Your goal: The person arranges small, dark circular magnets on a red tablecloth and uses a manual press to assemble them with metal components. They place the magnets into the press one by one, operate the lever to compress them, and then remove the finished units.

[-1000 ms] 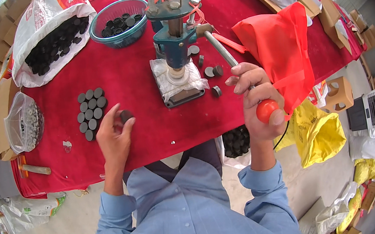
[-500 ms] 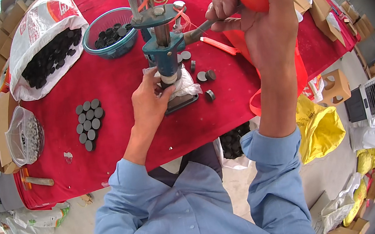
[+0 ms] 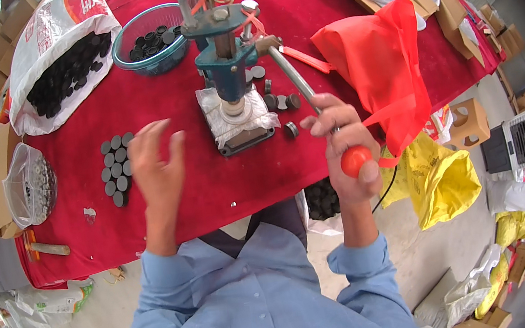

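Observation:
A blue-green hand press (image 3: 233,78) stands at the table's far middle, its ram down against a base (image 3: 247,141) wrapped in white padding. From its side runs a steel lever (image 3: 294,75), swung toward me, with a red ball knob (image 3: 355,161) at the end. My right hand (image 3: 346,136) is wrapped round this lever by the knob. My left hand (image 3: 158,168) hovers left of the base, thumb and fingers apart, holding nothing. Close beside its fingers lies a group of black round caps (image 3: 119,169) in rows. More loose caps (image 3: 282,103) sit right of the press.
A teal basket (image 3: 153,62) and a white sack (image 3: 62,51), both holding black caps, stand far left. A clear plastic tub (image 3: 30,184) and a wooden-handled tool (image 3: 51,249) lie nearer. A red bag (image 3: 377,56) covers the red tablecloth (image 3: 213,190) at right.
My right hand has pulled the lever down and toward me, and the press ram sits lower. My left hand has left the press base and moved left, beside the rows of caps.

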`<state>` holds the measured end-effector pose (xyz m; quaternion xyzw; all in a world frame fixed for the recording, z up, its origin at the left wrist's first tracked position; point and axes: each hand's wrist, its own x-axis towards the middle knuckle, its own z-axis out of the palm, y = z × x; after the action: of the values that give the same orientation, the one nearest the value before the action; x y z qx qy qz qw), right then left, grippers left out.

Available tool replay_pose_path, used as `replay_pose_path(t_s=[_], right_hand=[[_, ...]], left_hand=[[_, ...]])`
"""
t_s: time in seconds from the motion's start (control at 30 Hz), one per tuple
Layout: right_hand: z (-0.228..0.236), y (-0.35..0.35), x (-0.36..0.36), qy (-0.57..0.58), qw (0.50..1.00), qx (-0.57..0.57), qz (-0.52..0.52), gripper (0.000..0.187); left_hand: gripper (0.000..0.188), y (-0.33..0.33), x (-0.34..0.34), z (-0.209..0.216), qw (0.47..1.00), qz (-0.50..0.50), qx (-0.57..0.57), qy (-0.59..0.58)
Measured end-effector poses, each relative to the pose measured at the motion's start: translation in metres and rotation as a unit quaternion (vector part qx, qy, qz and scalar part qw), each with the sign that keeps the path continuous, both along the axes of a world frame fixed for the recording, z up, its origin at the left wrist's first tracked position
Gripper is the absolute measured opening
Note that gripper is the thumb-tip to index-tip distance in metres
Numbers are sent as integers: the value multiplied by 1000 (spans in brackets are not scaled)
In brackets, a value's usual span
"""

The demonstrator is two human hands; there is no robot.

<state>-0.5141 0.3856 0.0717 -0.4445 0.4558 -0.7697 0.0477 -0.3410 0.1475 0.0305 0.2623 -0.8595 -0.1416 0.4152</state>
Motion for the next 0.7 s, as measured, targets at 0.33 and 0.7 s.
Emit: replay_pose_path(t_s=[0.33, 0.7], right_hand=[[32, 0, -25, 71, 996, 26, 45, 69], [129, -44, -52, -6, 996, 60, 61, 53]], left_hand=[[43, -21, 155, -53, 977, 163, 67, -117], [53, 13, 15, -15, 984, -43, 169, 27]])
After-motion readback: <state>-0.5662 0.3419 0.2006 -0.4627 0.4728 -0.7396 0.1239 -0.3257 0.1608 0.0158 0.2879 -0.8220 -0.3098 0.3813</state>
